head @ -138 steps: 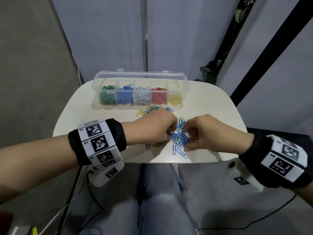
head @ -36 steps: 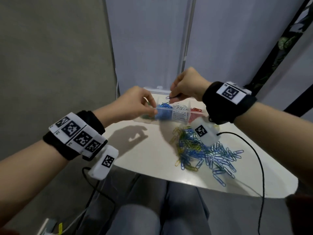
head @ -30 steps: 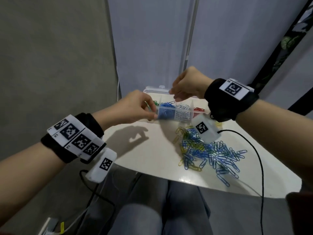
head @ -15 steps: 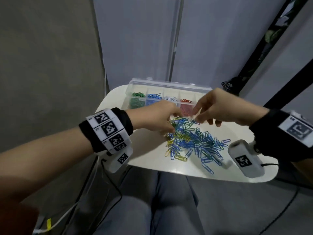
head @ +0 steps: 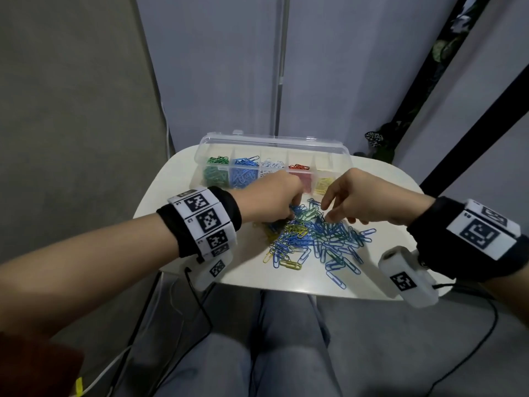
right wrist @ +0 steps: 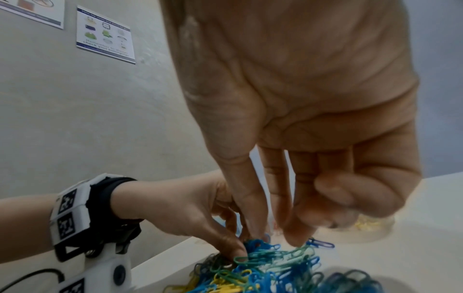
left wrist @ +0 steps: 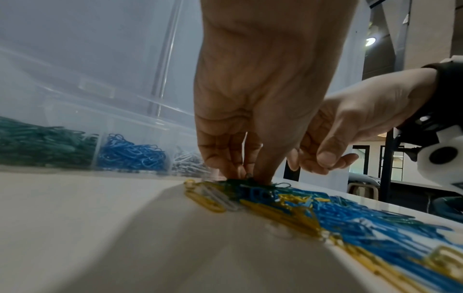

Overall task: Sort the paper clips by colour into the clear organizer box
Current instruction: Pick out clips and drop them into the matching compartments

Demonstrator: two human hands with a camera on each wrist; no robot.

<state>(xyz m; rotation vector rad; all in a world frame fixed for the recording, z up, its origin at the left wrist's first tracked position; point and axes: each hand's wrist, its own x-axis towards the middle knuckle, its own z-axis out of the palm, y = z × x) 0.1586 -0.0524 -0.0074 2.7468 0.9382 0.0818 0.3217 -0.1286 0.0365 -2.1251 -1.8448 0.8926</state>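
Observation:
A loose pile of blue, yellow and green paper clips [head: 312, 239] lies in the middle of the small white table [head: 246, 270]. Behind it stands the clear organizer box [head: 274, 143], lid up, with green [head: 216, 173], blue [head: 243, 174], white [head: 270, 166], red [head: 300, 169] and yellow [head: 323, 184] clips in separate compartments. My left hand [left wrist: 246, 176] reaches down into the pile's far left edge, thumb and fingers pinching dark green clips [right wrist: 250, 258]. My right hand [right wrist: 275, 236] hangs just above the pile [right wrist: 263, 271] with relaxed fingers and holds nothing.
The table is narrow, with its rounded front edge [head: 286, 290] close above my knees. Cables hang off both wrists below the edge. Grey wall panels rise right behind the box, and a dark post and a plant stand at the back right.
A second ago both hands were raised over the organizer box, the right one holding a clip above it. Both have since come back down to the pile, and the left now pinches green clips.

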